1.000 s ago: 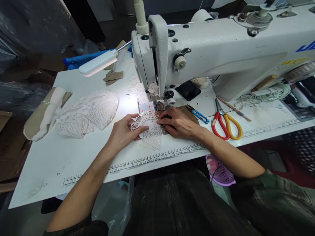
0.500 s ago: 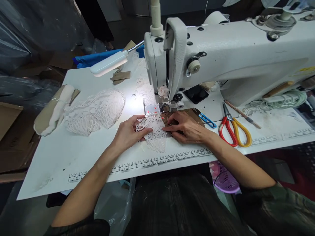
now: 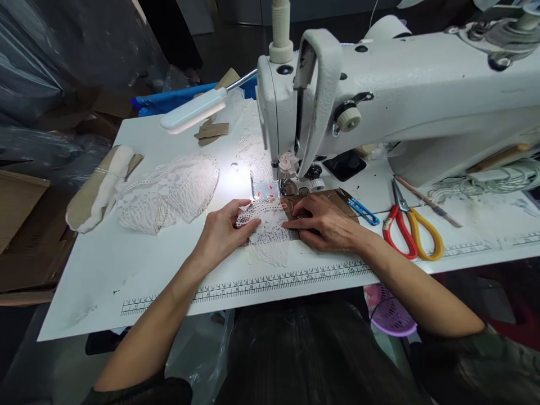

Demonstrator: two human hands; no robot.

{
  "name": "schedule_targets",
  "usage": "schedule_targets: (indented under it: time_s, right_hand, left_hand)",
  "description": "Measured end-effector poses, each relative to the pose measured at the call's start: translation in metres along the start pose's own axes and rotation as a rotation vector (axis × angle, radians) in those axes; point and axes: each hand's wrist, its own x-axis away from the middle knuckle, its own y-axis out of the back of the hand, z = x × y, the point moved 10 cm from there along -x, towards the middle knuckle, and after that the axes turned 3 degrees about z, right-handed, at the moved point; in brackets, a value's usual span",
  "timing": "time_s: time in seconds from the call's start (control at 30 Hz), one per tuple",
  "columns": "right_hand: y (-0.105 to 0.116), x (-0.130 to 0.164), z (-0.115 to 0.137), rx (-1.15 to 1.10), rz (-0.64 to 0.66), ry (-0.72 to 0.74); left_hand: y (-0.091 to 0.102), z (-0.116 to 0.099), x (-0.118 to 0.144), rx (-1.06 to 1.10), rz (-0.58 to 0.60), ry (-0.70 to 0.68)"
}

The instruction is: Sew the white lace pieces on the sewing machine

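Note:
A piece of white lace (image 3: 270,222) lies in front of the needle area of a white sewing machine (image 3: 276,121). My left hand (image 3: 223,230) pinches its left edge between thumb and fingers. On the lace's right side, my right hand (image 3: 323,222) rests with the index finger stretched onto the edge and the other fingers bent over a brown plate (image 3: 337,201). Red marks show on the metal plate (image 3: 266,190) behind the lace. More lace runs on behind the machine head. The right hand's fingertips are partly hidden.
Blue thread snips (image 3: 365,212) and red-and-yellow scissors (image 3: 411,225) lie to the right. A pile of white lace (image 3: 169,191) and a tied bundle (image 3: 105,188) are on the left. A lamp (image 3: 194,109) reaches over the table (image 3: 139,253). A printed ruler (image 3: 248,287) follows the front edge.
The whole view has shifted slightly, so the machine and table appear farther right. Both hands keep nearly the same hold and place on the lace.

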Motion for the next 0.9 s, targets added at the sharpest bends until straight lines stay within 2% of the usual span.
schedule_targets:
  time_s: [0.1, 0.17, 0.2, 0.27, 0.33, 0.43, 0.57, 0.73, 0.9]
  right_hand:
    - [0.000, 0.000, 0.000, 0.005, 0.008, 0.001]
    - [0.000, 0.000, 0.001, 0.014, 0.004, 0.007]
    - [0.000, 0.000, 0.001, 0.020, -0.002, 0.012]
    - [0.001, 0.000, 0.003, 0.031, -0.016, 0.026]
    - [0.001, 0.000, 0.005, 0.039, -0.030, 0.046]
    - [0.001, 0.001, 0.007, 0.058, -0.036, 0.060]
    - [0.000, 0.002, 0.008, 0.097, -0.020, 0.054]
    - [-0.001, 0.001, 0.009, 0.155, -0.003, 0.040]
    - [-0.002, -0.005, 0.003, 0.250, 0.026, -0.032]
  left_hand:
    - [0.016, -0.026, 0.003, -0.266, -0.207, -0.229]
    - [0.013, -0.055, 0.010, -0.481, -0.310, -0.465]
    - [0.003, -0.068, 0.013, -0.582, -0.300, -0.594]
    - [-0.026, -0.086, 0.018, -0.752, -0.186, -0.829]
    - [-0.048, -0.091, 0.018, -0.866, -0.081, -0.956]
    - [-0.061, -0.087, 0.011, -0.949, -0.028, -0.955]
    - [-0.068, -0.078, 0.007, -0.974, 0.034, -0.891]
    - [-0.067, -0.077, 0.004, -1.000, 0.044, -0.854]
    - [-0.062, -0.074, -0.014, -0.982, 0.076, -0.806]
